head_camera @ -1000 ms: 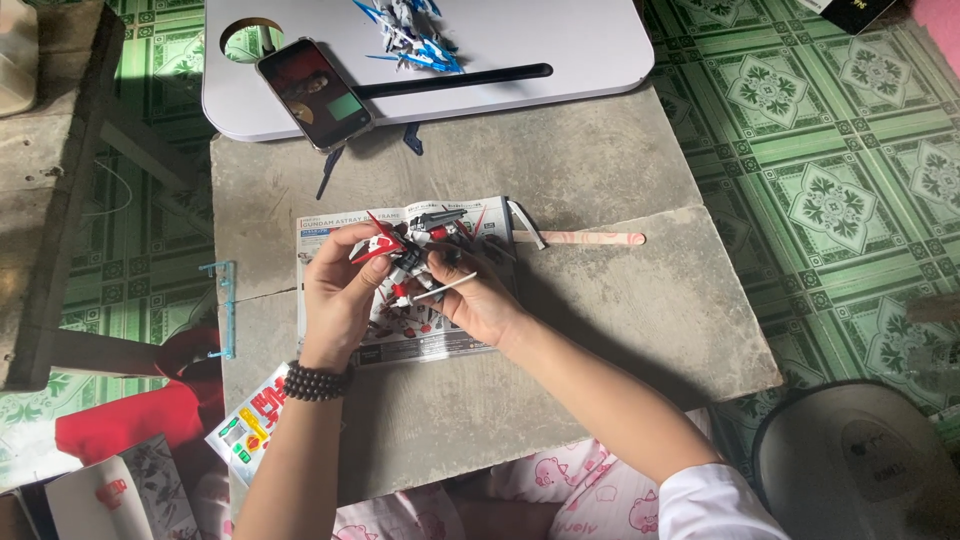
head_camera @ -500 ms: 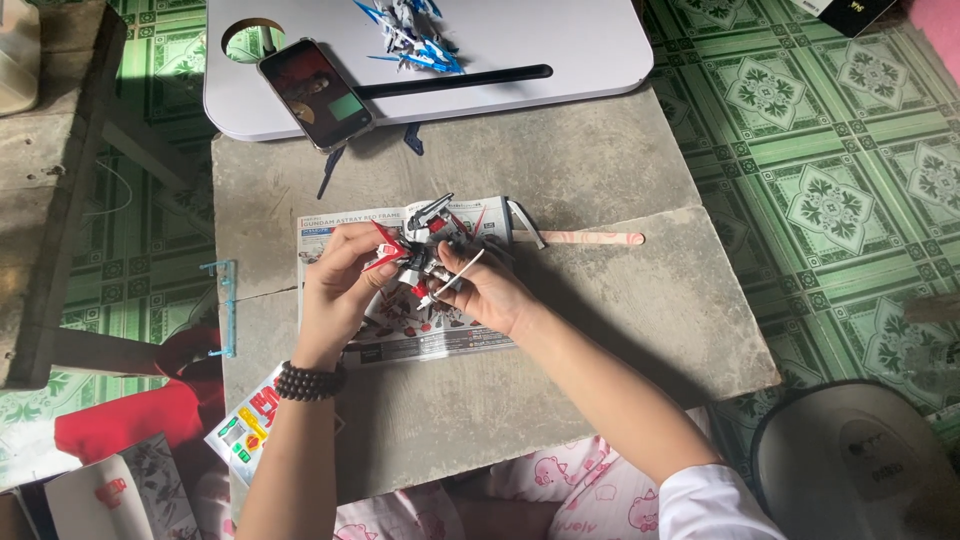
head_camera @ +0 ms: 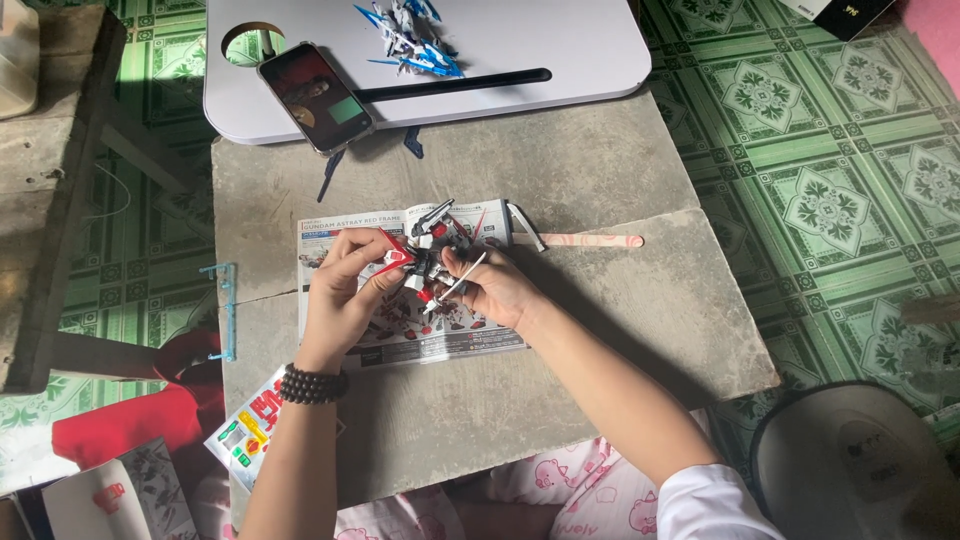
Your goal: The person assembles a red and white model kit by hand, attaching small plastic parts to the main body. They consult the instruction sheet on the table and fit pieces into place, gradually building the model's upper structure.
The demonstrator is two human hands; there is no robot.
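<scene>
Phone [head_camera: 316,96] and blue model [head_camera: 412,38] lie beyond both hands' robot model [head_camera: 432,252].

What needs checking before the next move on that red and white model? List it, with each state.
1. Left hand grips the model figure: ok.
2. Right hand pinches the thin white stick: ok.
3. Instruction sheet lies flat under the hands: ok.
4. Sheet readable: not ok, hands cover its middle.
5. Stick seated in the model: cannot tell.
6. Phone overhangs the white tray edge: not ok.
</scene>
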